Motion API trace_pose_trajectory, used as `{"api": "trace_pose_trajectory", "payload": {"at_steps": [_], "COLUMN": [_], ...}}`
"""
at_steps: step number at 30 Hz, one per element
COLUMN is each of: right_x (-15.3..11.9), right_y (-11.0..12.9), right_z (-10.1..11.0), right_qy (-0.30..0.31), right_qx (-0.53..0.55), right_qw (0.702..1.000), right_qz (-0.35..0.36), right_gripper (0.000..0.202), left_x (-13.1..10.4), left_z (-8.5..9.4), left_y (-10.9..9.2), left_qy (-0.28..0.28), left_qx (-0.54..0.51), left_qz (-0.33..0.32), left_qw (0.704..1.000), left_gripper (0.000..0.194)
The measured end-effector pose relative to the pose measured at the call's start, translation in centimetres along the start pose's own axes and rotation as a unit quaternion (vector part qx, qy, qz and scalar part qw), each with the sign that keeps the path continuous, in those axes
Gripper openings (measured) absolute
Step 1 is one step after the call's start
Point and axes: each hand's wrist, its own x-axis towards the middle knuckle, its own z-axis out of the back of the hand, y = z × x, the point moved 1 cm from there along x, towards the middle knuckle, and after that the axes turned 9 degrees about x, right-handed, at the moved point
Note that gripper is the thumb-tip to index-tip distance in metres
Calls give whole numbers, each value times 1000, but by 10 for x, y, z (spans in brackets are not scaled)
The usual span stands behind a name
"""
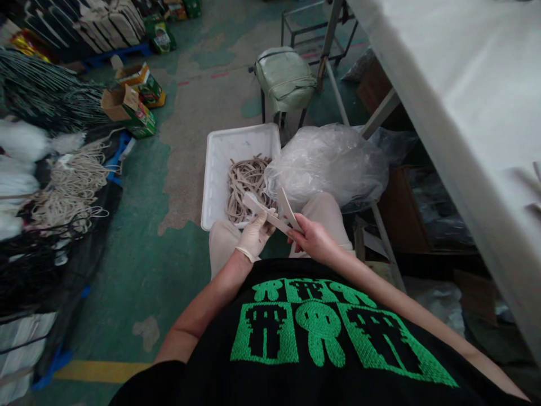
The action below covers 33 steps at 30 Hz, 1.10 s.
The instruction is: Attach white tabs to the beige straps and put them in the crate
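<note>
Above my lap, my left hand (256,233) wears a pale glove and grips a flat white strip (276,221) between thumb and fingers. The strip runs from the upper left down to my right hand (311,237), which is bare and closed around its lower end. A second pale end (286,207) rises from my right hand's fingers; whether it belongs to the same strip I cannot tell. Just beyond my hands, a white plastic bin (206,186) holds a tangle of beige strips (249,180).
A clear plastic bag (333,163) bulges right of the bin, near a wrapped stool (285,73). A white-covered table (477,67) spans the right side. Cord bundles (76,180) and open cartons (122,110) stand at left.
</note>
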Motion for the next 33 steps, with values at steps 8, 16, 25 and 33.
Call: {"api": "trace_pose_trajectory", "payload": {"at_steps": [8, 16, 25, 33], "right_x": [12, 8, 14, 8], "right_y": [21, 24, 25, 29], "right_z": [-2, 3, 1, 1], "right_qy": [9, 21, -13, -36], "right_qx": [-40, -105, -153, -223], "right_qw": [998, 994, 988, 974], "right_qz": [57, 24, 17, 15], "right_gripper": [46, 45, 45, 42], "left_x": [4, 3, 3, -1], "left_z": [-1, 8, -1, -6], "left_y": [13, -1, 9, 12], "left_qy": [5, -56, -11, 6], "left_qx": [15, 22, 39, 30], "left_qz": [-23, -34, -35, 19], "left_qw": [1000, 998, 999, 999], "left_gripper": [23, 11, 23, 28]}}
